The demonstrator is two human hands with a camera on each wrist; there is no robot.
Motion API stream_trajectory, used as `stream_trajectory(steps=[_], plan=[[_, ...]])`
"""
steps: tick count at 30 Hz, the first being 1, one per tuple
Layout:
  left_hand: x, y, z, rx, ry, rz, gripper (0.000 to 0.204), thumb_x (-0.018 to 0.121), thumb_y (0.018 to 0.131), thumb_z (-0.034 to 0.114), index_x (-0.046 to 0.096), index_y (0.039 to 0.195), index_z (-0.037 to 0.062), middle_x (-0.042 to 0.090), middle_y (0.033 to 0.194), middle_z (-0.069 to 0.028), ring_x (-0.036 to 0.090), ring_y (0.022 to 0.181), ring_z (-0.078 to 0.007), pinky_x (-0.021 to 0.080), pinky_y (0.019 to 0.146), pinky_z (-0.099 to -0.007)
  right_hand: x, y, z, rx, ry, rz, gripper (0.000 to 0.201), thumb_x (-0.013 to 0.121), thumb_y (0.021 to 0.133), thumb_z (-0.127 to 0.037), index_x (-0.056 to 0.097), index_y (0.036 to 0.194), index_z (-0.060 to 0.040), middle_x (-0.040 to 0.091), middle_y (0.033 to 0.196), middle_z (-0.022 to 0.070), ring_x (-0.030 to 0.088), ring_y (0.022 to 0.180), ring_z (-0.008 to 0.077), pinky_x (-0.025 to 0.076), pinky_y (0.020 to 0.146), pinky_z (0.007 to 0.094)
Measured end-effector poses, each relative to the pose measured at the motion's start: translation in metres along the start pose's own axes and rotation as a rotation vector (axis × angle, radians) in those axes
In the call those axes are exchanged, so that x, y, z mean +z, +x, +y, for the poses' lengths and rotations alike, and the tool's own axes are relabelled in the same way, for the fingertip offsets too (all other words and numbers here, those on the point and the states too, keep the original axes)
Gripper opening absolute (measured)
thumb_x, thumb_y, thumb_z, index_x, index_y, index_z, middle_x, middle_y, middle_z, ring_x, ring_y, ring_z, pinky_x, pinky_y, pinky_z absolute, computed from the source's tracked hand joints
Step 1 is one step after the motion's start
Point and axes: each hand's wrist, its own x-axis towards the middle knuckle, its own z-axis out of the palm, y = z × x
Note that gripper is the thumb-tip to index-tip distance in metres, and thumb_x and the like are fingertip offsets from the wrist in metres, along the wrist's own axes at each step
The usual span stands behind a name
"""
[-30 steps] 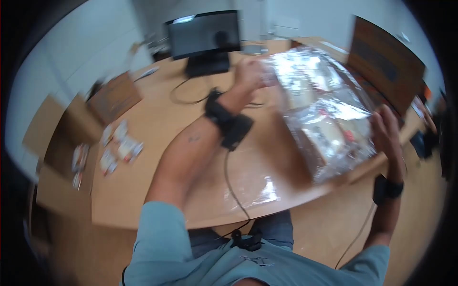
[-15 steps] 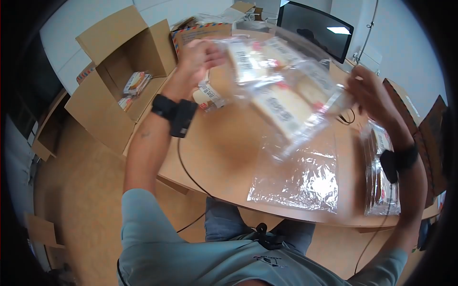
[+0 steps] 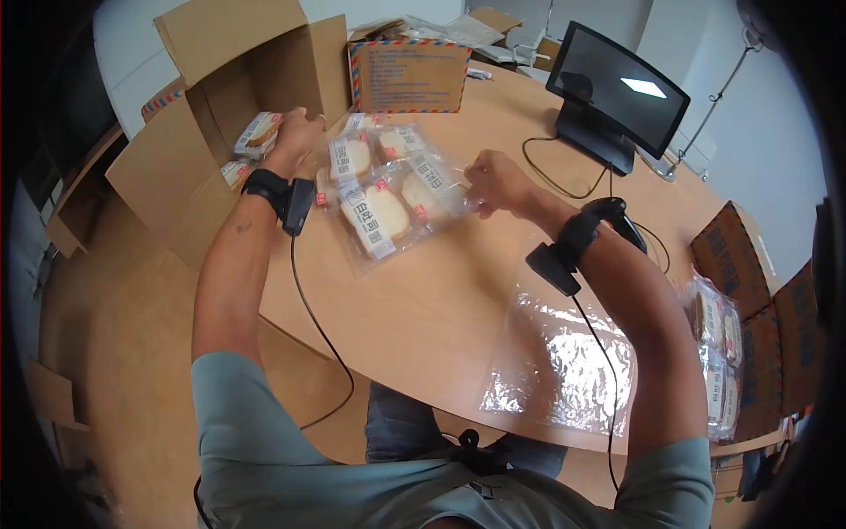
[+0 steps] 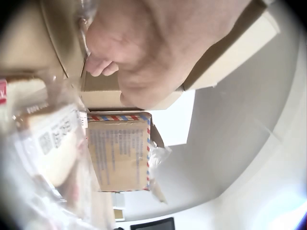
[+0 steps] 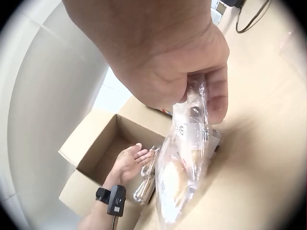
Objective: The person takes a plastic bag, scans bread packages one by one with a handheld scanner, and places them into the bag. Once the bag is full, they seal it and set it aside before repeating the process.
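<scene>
A clear plastic bag [image 3: 407,236] holds several packs of sliced white bread [image 3: 377,216] with white printed labels. My right hand [image 3: 500,183] pinches the bag's right edge between thumb and fingers; in the right wrist view the bag [image 5: 168,191] hangs from it. On the far side of the bag, my left hand [image 3: 298,139] is at the mouth of an open cardboard box [image 3: 251,75]. Its fingers extend, holding nothing, in the right wrist view, where the left hand [image 5: 128,164] shows its palm. Inside the box lie wrapped bread packs [image 3: 260,132], partly behind the left hand.
A striped-edge carton [image 3: 410,78] stands behind the bag, with a monitor [image 3: 617,97] farther right. A flat clear bag [image 3: 560,361] lies near the table's front edge. At the right, a filled bread bag [image 3: 718,353] sits beside another open carton [image 3: 767,353]. Cables trail from both wrists.
The head view has turned left. The bread bag has moved left and lower, toward the open box. My left hand has come off the bag to the box's mouth; the right still grips it.
</scene>
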Motion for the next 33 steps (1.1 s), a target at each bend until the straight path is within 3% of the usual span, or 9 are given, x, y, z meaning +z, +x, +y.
stream_trajectory(steps=[1, 2, 9, 17, 19, 21, 27, 30, 33], plan=[[0.005, 0.000, -0.017, 0.242, 0.302, 0.164, 0.040, 0.064, 0.090, 0.029, 0.060, 0.100, -0.0089, 0.070, 0.096, -0.0184, 0.069, 0.086, -0.0278, 0.053, 0.074, -0.0398, 0.004, 0.000, 0.004, 0.000, 0.005, -0.011, 0.026, 0.057, 0.092, -0.015, 0.054, 0.100, 0.0089, 0.069, 0.085, 0.0164, 0.068, 0.065, 0.0201, 0.055, 0.050, 0.0314], [-0.023, -0.019, 0.021, 0.081, 0.249, -0.215, 0.046, 0.067, 0.088, 0.032, 0.059, 0.111, -0.0064, 0.068, 0.113, -0.0213, 0.067, 0.105, -0.0316, 0.052, 0.086, -0.0418, 0.007, -0.001, 0.009, -0.014, 0.097, 0.013, 0.028, 0.058, 0.091, -0.015, 0.052, 0.105, 0.0093, 0.069, 0.087, 0.0163, 0.068, 0.065, 0.0201, 0.055, 0.052, 0.0311], [-0.089, -0.202, 0.169, 0.339, 0.572, -0.666, 0.051, 0.071, 0.083, 0.044, 0.060, 0.108, 0.0017, 0.063, 0.101, -0.0162, 0.065, 0.093, -0.0375, 0.051, 0.079, -0.0484, -0.006, -0.041, 0.007, -0.081, -0.190, -0.044, 0.048, 0.061, 0.087, -0.012, 0.043, 0.126, 0.0096, 0.067, 0.090, 0.0177, 0.067, 0.068, 0.0189, 0.055, 0.059, 0.0310], [-0.078, -0.238, 0.141, 0.507, 0.659, -0.672, 0.027, 0.064, 0.087, 0.023, 0.057, 0.101, 0.0015, 0.060, 0.106, -0.0200, 0.063, 0.088, -0.0427, 0.050, 0.072, -0.0519, 0.007, -0.041, -0.004, -0.407, -0.538, 0.206, 0.036, 0.056, 0.085, -0.003, 0.050, 0.120, 0.0043, 0.069, 0.092, 0.0242, 0.064, 0.094, 0.0438, 0.050, 0.085, 0.0473], [-0.085, -0.231, 0.136, 0.538, 0.689, -0.678, 0.021, 0.061, 0.090, 0.019, 0.057, 0.102, 0.0022, 0.060, 0.105, -0.0191, 0.064, 0.087, -0.0423, 0.052, 0.072, -0.0530, 0.007, -0.040, -0.015, -0.423, -0.502, 0.193, 0.033, 0.056, 0.084, -0.001, 0.052, 0.117, 0.0040, 0.068, 0.093, 0.0249, 0.061, 0.099, 0.0479, 0.047, 0.091, 0.0493], [-0.091, -0.217, 0.136, 0.584, 0.618, -0.482, 0.013, 0.057, 0.091, 0.013, 0.058, 0.099, 0.0019, 0.061, 0.100, -0.0202, 0.064, 0.086, -0.0418, 0.052, 0.071, -0.0516, 0.000, -0.020, -0.015, -0.573, -0.514, 0.327, 0.029, 0.056, 0.084, -0.003, 0.055, 0.112, 0.0039, 0.068, 0.085, 0.0245, 0.068, 0.083, 0.0404, 0.053, 0.076, 0.0472], [-0.107, -0.084, 0.167, 0.572, 0.574, -0.032, 0.017, 0.050, 0.097, 0.021, 0.058, 0.097, 0.0063, 0.064, 0.083, -0.0197, 0.065, 0.078, -0.0394, 0.050, 0.073, -0.0506, -0.043, 0.045, -0.062, -0.405, 0.118, 0.234, 0.012, 0.059, 0.085, -0.005, 0.060, 0.093, 0.0041, 0.064, 0.072, 0.0141, 0.066, 0.059, 0.0198, 0.057, 0.053, 0.0330], [-0.104, -0.033, 0.189, 0.307, 0.493, -0.076, 0.019, 0.048, 0.097, 0.024, 0.058, 0.096, 0.0085, 0.066, 0.079, -0.0175, 0.068, 0.073, -0.0354, 0.051, 0.075, -0.0465, -0.065, 0.119, -0.052, -0.841, -0.308, 0.390, 0.011, 0.061, 0.087, -0.006, 0.062, 0.087, 0.0049, 0.065, 0.073, 0.0133, 0.069, 0.063, 0.0219, 0.060, 0.062, 0.0336], [-0.101, 0.013, 0.191, 0.256, 0.431, -0.004, 0.018, 0.047, 0.096, 0.025, 0.058, 0.093, 0.0101, 0.068, 0.077, -0.0155, 0.070, 0.071, -0.0318, 0.052, 0.074, -0.0442, -0.081, 0.148, -0.069, -0.749, -0.134, 0.472, 0.012, 0.063, 0.088, -0.007, 0.062, 0.087, 0.0048, 0.065, 0.075, 0.0135, 0.068, 0.063, 0.0215, 0.060, 0.064, 0.0335]])
